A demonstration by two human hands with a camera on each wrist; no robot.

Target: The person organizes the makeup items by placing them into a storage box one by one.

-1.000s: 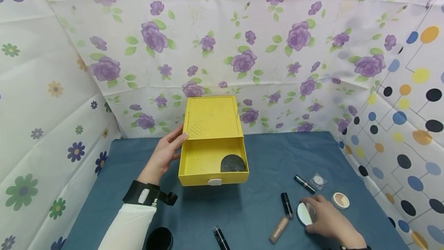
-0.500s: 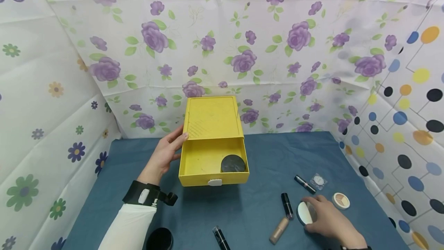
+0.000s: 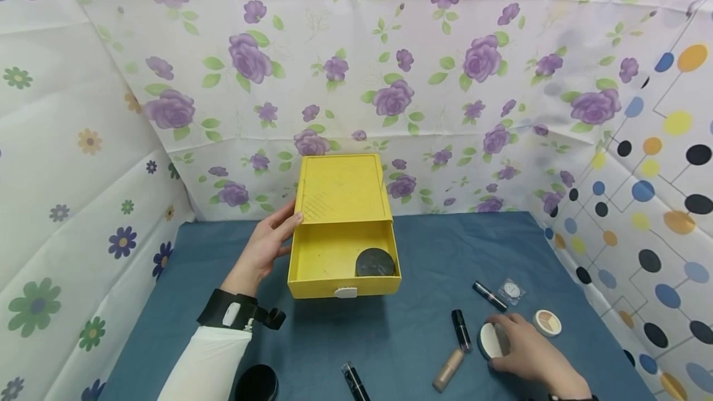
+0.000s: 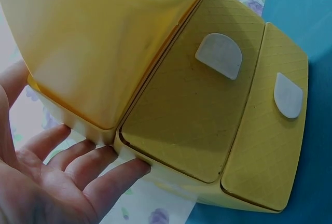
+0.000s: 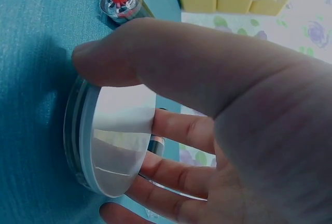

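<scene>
A yellow drawer box (image 3: pixel 342 189) stands at the back of the table with its top drawer (image 3: pixel 317 258) pulled out. A round black disc (image 3: pixel 375 263) lies in the drawer's right corner. My left hand (image 3: pixel 266 241) rests against the left side of the box; in the left wrist view its extended fingers (image 4: pixel 118 178) touch the side wall. At the front right, my right hand (image 3: pixel 526 351) holds a round mirror (image 3: pixel 490 343) by its edge. The right wrist view has the thumb on one side of the mirror (image 5: pixel 122 146) and the fingertips on the other.
Left of the mirror lie a black tube (image 3: pixel 460 330) and a tan bottle (image 3: pixel 448 370). Beyond it are a dark lipstick-like tube (image 3: pixel 490 296), a small clear case (image 3: pixel 510 291) and a round palette (image 3: pixel 548 322). A black pen-like tube (image 3: pixel 354 382) and black round container (image 3: pixel 257 383) sit in front.
Both hands stay where they were. Only the reflection on the mirror's face shifts slightly, and the head view moves a little.
</scene>
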